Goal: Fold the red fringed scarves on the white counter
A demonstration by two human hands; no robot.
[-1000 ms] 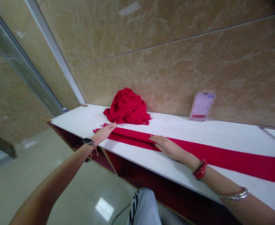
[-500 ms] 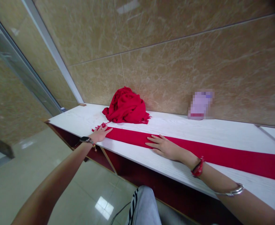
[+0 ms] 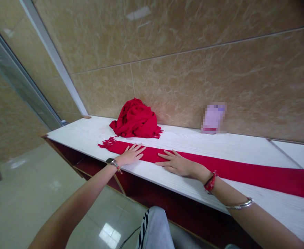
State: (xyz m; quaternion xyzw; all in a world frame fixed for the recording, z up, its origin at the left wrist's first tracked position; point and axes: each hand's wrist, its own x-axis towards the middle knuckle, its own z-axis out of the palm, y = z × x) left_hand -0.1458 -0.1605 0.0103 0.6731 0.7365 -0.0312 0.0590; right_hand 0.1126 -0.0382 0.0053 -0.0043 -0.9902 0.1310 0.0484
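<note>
A long red scarf [image 3: 227, 169] lies in a flat, narrow strip along the white cabinet top [image 3: 188, 138], running past the right edge of the view. Its fringed end is at the left. My left hand [image 3: 130, 154] rests on the scarf a little in from that fringe, fingers spread, palm down. To the right of it, my right hand [image 3: 176, 163] also lies flat on the strip with its fingers apart. Neither hand grips anything. Behind the fringed end sits a crumpled heap of red fringed cloth [image 3: 136, 119].
A pinkish, pixelated item [image 3: 212, 119] leans against the tan marble wall [image 3: 172, 79] at the back. Below the cabinet top are open dark red compartments [image 3: 146, 190]. Shiny floor tiles [image 3: 19, 193] spread out on the left, and my knee [image 3: 155, 224] is near the front.
My left hand has slid right along the scarf, away from the fringe and closer to my right hand. My right hand stays at about the same place on the scarf. The view has shifted slightly.
</note>
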